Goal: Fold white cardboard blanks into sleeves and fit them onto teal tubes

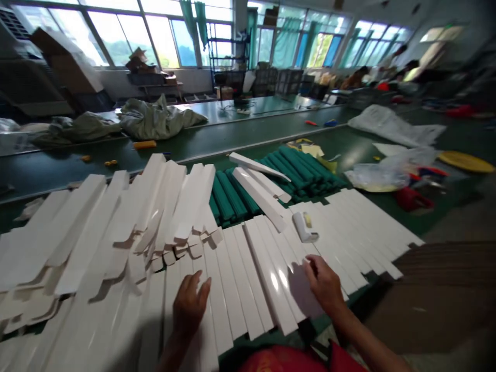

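Long white cardboard boxes (pixel 267 268) lie side by side in a row in front of me. My left hand (pixel 190 302) is over the boxes at the left of the row, thumb and fingers apart with nothing in them. Above the right part of the row is my right hand (pixel 324 283), its fingers bent, with a gap between thumb and forefinger and no object visible there. Just beyond it, a small white tape dispenser (pixel 305 227) rests on the boxes. More white boxes (pixel 147 206), several with end flaps sticking out, are piled at the left.
Behind the row lie bundled green rolls (pixel 298 173), with a few white boxes (pixel 259 191) across them. Plastic bags (pixel 382 126) and a yellow disc (pixel 467 161) are at the right. Crumpled sacking (pixel 155 120) sits farther back. People (pixel 387 67) are at the far right.
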The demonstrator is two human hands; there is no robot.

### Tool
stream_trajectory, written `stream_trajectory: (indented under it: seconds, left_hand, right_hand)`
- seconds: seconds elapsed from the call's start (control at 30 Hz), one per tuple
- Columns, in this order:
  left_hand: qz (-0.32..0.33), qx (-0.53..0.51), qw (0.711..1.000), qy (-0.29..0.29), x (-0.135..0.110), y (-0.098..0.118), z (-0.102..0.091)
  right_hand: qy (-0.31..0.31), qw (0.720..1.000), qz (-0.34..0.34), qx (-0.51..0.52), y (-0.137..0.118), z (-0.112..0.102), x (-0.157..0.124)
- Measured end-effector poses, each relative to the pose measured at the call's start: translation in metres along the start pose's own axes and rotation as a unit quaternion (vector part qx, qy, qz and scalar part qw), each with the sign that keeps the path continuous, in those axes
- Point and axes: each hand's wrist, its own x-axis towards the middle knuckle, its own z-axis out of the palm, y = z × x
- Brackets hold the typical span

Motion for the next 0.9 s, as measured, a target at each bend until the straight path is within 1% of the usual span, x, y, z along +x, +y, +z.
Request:
stream_trajectory:
  seconds: [0.03,0.07,0.1,0.13,0.2,0.23,0.27,0.3,0.33,0.43,0.53,0.67,0.77,0.83,0.9]
  left_hand:
    - [0.015,-0.055,0.998,-0.028,0.004,0.019,0.021]
    - [0.025,-0.098,0.993,-0.060,0.008,0.039,0.043]
    - [0.030,-0.125,0.989,-0.079,0.011,0.059,0.063]
    - [0.031,-0.144,0.984,-0.096,0.014,0.078,0.082]
    - [0.035,-0.170,0.976,-0.128,0.014,0.111,0.112]
    - [0.034,-0.177,0.974,-0.135,0.013,0.124,0.124]
    - [0.026,-0.177,0.975,-0.132,0.011,0.135,0.132]
    - [0.015,-0.172,0.977,-0.126,0.008,0.144,0.138]
    - [0.004,-0.165,0.979,-0.117,0.006,0.152,0.143]
    - [-0.007,-0.157,0.981,-0.117,0.001,0.174,0.154]
    - [-0.016,-0.169,0.977,-0.127,0.002,0.203,0.168]
    - [-0.030,-0.192,0.972,-0.133,0.007,0.246,0.196]
    - [-0.041,-0.207,0.965,-0.157,0.015,0.278,0.215]
    - [-0.061,-0.212,0.956,-0.193,0.022,0.299,0.224]
    - [-0.081,-0.217,0.940,-0.250,0.033,0.320,0.232]
  right_hand:
    - [0.054,0.997,0.030,-0.045,0.023,-0.009,0.005]
    - [0.085,0.991,0.054,-0.089,0.045,-0.018,0.009]
    - [0.091,0.984,0.078,-0.128,0.065,-0.024,0.013]
    - [0.069,0.980,0.103,-0.157,0.081,-0.029,0.016]
    - [-0.026,0.971,0.157,-0.176,0.105,-0.033,0.019]
    - [-0.076,0.966,0.178,-0.172,0.112,-0.033,0.019]
    - [-0.116,0.961,0.188,-0.164,0.116,-0.032,0.018]
    - [-0.140,0.959,0.190,-0.156,0.119,-0.031,0.017]
    - [-0.148,0.959,0.189,-0.153,0.121,-0.031,0.015]
    - [-0.128,0.959,0.199,-0.155,0.131,-0.035,0.013]
    - [-0.112,0.958,0.216,-0.155,0.154,-0.047,0.017]
    - [-0.110,0.955,0.230,-0.148,0.199,-0.065,0.032]
    - [-0.119,0.957,0.226,-0.135,0.238,-0.077,0.051]
    - [-0.125,0.962,0.214,-0.116,0.268,-0.084,0.068]
    - [-0.126,0.968,0.198,-0.093,0.301,-0.091,0.089]
